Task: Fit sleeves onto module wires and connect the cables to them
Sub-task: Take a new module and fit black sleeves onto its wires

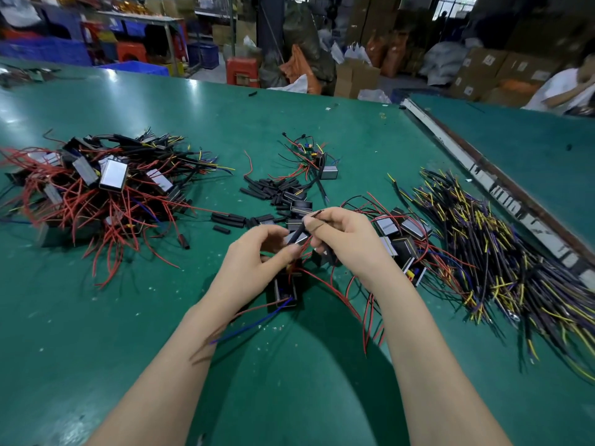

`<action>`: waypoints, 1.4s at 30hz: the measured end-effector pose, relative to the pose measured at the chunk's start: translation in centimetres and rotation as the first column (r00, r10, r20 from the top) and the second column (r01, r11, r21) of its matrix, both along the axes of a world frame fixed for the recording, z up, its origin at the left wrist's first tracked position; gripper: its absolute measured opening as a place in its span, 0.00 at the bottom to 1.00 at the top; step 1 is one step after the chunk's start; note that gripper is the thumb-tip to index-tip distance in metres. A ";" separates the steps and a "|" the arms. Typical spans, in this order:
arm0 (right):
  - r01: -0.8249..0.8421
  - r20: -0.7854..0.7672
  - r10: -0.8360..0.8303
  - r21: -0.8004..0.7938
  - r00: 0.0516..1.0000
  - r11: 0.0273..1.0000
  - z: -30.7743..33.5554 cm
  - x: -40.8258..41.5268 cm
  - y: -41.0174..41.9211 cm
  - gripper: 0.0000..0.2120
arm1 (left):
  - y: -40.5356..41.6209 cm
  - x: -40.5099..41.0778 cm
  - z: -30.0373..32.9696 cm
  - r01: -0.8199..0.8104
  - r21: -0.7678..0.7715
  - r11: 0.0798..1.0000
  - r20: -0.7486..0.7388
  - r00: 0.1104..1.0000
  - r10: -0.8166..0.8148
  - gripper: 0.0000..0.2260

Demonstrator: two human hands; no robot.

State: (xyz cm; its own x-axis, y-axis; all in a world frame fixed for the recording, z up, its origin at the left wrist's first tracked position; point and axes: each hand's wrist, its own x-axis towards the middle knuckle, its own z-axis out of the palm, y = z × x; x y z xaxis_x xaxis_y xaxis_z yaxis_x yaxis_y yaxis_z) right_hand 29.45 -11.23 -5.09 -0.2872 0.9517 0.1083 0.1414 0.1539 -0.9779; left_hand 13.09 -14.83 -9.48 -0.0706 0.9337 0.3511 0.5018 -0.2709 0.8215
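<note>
Module (pixel 285 292) w/ red wires lies on green table (pixel 96 317) under hands, partly hidden; left hand (pixel 254 268) pinches wires, right hand (pixel 346 239) pinches black sleeve (pixel 297 231), sleeve end hidden; loose sleeves pile (pixel 273 191) beyond.

A black sleeve (pixel 297 232) is pinched between the fingers of the right hand (pixel 347 243) and the left hand (pixel 257 262) above the green table (pixel 128 317). Red wires (pixel 325 284) trail down from the grip. Just below the grip a dark module (pixel 285 292) is seen beneath the left wrist. Loose black sleeves (pixel 267 191) are scattered just beyond the grip. To its right lie modules (pixel 399 236), and farther right a heap of black and yellow cables (pixel 499 252). Far left of the grip, a pile of modules with red wires (pixel 96 188) is spread.
</note>
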 end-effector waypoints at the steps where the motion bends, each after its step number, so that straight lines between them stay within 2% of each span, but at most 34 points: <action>1: -0.020 0.002 0.020 -0.012 1.000 1.000 0.0 -0.1 0.0 0.06 | -0.1 0.2 0.3 -0.009 0.053 0.999 0.024 1.000 0.008 0.06; 4: -0.077 0.019 0.077 -0.016 0.997 0.997 -0.1 -0.4 -0.1 0.05 | -0.3 0.5 0.8 -0.018 0.156 0.988 0.005 1.000 0.017 0.08; 9: 0.062 -0.051 -0.063 -0.011 0.997 0.998 0.0 0.2 0.3 0.08 | -0.3 0.3 0.4 0.003 0.057 0.998 -0.077 0.997 0.001 0.05; 13: 0.024 0.025 -0.024 0.015 0.999 1.000 -0.1 0.5 0.1 0.05 | -0.4 0.2 0.6 0.003 0.023 1.000 -0.116 0.993 -0.001 0.06; 15: 0.034 0.013 -0.034 0.029 0.999 0.999 0.0 0.8 0.2 0.04 | -0.5 0.3 0.7 0.015 0.013 1.000 -0.107 0.994 -0.014 0.08; 18: 0.182 -0.045 -0.182 0.014 0.982 0.983 -0.1 1.8 0.9 0.09 | -0.7 0.6 0.9 0.043 -0.013 0.999 -0.046 0.998 -0.044 0.11; 21: 0.244 0.086 -0.245 0.025 0.966 0.969 -0.5 2.5 1.3 0.11 | -0.8 0.7 0.8 0.064 -0.046 0.997 -0.019 0.998 -0.065 0.05; 23: 0.199 0.170 -0.201 0.027 0.965 0.980 -0.7 2.4 1.3 0.09 | -0.8 0.7 0.7 0.065 -0.056 0.996 -0.010 0.998 -0.066 0.06; 25: 0.152 0.179 -0.151 0.013 0.972 0.988 -0.6 2.1 1.1 0.07 | -0.8 0.8 0.7 0.077 -0.055 0.996 -0.004 0.997 -0.077 0.06; 30: 0.147 -0.061 -0.147 0.006 0.987 0.989 0.2 1.4 0.6 0.07 | -0.6 1.1 0.4 0.050 -0.023 0.998 0.077 0.996 -0.048 0.07; 32: 0.222 -0.139 -0.216 0.028 0.966 0.975 0.5 1.5 0.5 0.08 | -0.4 1.1 0.4 0.067 -0.049 0.997 0.130 0.990 -0.060 0.08; 36: 0.362 -0.226 -0.338 0.074 0.914 0.929 0.8 2.0 0.6 0.11 | -0.3 1.1 0.2 0.104 -0.083 0.991 0.138 0.986 -0.092 0.07; 42: 0.366 -0.427 -0.318 0.032 0.846 0.930 0.8 1.4 0.6 0.07 | -0.2 1.2 0.1 0.110 -0.107 0.988 0.174 0.981 -0.090 0.06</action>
State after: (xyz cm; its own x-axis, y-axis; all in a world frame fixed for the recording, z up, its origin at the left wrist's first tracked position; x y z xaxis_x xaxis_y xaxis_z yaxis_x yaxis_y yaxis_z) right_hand 30.84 -10.67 -4.33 0.1468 0.9568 0.2510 -0.2028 0.2774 -0.9391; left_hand 14.30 -15.03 -9.39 -0.0237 0.9726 0.2313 0.3289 -0.2109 0.9205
